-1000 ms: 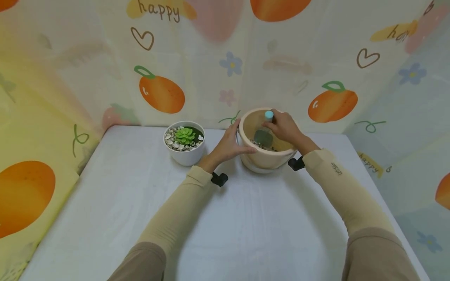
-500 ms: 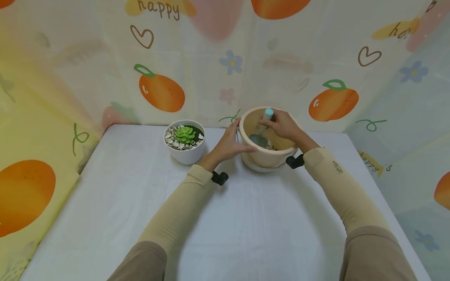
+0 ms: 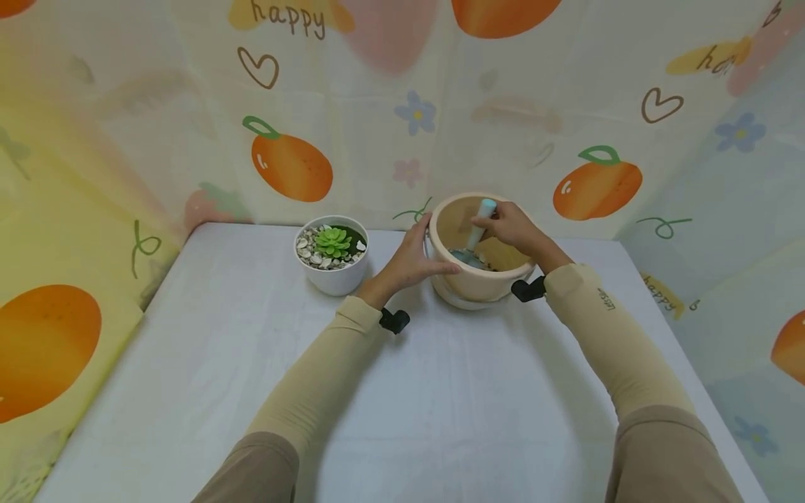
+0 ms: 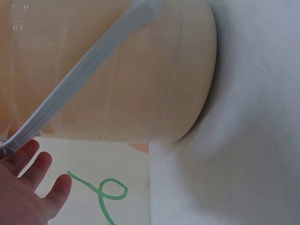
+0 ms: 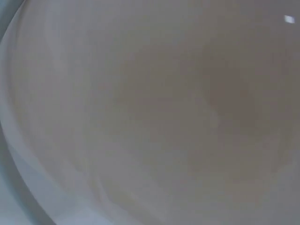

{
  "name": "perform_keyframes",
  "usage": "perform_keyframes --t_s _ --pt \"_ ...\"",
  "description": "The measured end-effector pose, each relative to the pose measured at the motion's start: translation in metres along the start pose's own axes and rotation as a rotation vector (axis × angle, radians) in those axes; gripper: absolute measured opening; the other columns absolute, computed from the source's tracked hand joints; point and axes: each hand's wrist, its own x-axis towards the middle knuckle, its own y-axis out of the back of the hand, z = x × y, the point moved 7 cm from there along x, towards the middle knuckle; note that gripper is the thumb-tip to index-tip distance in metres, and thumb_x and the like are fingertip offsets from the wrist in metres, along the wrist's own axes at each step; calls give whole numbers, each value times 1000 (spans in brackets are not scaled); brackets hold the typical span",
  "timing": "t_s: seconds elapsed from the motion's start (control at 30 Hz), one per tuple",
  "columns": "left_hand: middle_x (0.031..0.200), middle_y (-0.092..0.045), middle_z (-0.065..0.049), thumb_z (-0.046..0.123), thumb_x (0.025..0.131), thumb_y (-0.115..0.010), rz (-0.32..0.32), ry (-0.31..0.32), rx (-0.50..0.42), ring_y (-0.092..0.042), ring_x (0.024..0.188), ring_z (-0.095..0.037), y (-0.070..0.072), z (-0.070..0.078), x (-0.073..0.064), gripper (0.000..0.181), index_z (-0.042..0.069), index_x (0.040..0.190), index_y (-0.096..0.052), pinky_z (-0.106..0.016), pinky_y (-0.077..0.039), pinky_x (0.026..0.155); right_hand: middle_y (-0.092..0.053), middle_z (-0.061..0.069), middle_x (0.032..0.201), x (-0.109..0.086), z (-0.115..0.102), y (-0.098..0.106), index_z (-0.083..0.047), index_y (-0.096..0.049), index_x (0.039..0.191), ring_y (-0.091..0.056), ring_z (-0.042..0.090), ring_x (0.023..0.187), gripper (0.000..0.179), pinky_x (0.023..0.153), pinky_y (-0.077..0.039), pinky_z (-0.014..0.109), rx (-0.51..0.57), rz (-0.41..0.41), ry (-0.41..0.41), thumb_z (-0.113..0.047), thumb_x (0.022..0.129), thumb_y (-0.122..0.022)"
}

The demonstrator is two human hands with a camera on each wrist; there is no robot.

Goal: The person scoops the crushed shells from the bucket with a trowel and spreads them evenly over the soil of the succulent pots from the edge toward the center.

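A beige bucket (image 3: 483, 286) stands upright on the white-covered table, with small stones at its bottom. My left hand (image 3: 409, 262) rests against its left side, fingers and thumb spread along the rim. In the left wrist view, the bucket's grey carrying handle (image 4: 79, 77) slants across its wall, close to the fingertips (image 4: 60, 187). Over the bucket's opening, my right hand (image 3: 511, 227) pinches a small shovel (image 3: 479, 229) by its pale handle with a light blue end. The grey-green blade dips among the stones, its lower part hidden by the rim. Only blurred bucket wall fills the right wrist view.
Left of the bucket stands a white pot (image 3: 336, 281) holding a green succulent (image 3: 333, 242) and pale stones. A patterned curtain (image 3: 365, 140) hangs right behind the table and along both sides. The white tablecloth (image 3: 434, 398) stretches between the forearms.
The shovel's blade has gone from hanging upright inside the bucket to lying lower at the stones, with its handle tilted to the right. My left hand and the bucket have stayed in place.
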Motion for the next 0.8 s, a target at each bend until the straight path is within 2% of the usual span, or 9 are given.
perform_keyframes --t_s 0.17,0.4,0.63,0.8 --pt "159 -28 -4 40 69 -87 1 0 -7 -25 148 -22 0 -1 0 115 18 156 -15 -47 -24 120 -61 13 100 -2 0 0 4 -55 106 -68 26 87 24 93 -53 50 18 5 -27 -19 100 -56" --pt "160 -27 -5 40 70 -87 -2 -2 1 -24 149 -23 -1 0 0 115 18 156 -15 -48 -24 120 -61 16 102 -3 2 0 5 -52 110 -69 24 85 25 81 -59 42 40 9 -50 -17 99 -55" --pt "159 -28 -5 39 70 -87 0 6 5 -24 148 -23 -1 -2 0 114 18 156 -16 -48 -24 120 -61 13 98 -3 2 0 4 -54 106 -69 23 83 23 81 -59 42 36 26 -42 -17 98 -57" --pt "159 -28 -5 39 70 -86 5 -8 12 -25 148 -24 -1 -1 1 113 17 156 -17 -48 -24 120 -59 12 98 -2 5 3 5 -53 107 -69 21 81 24 81 -59 40 68 49 -82 -17 98 -57"
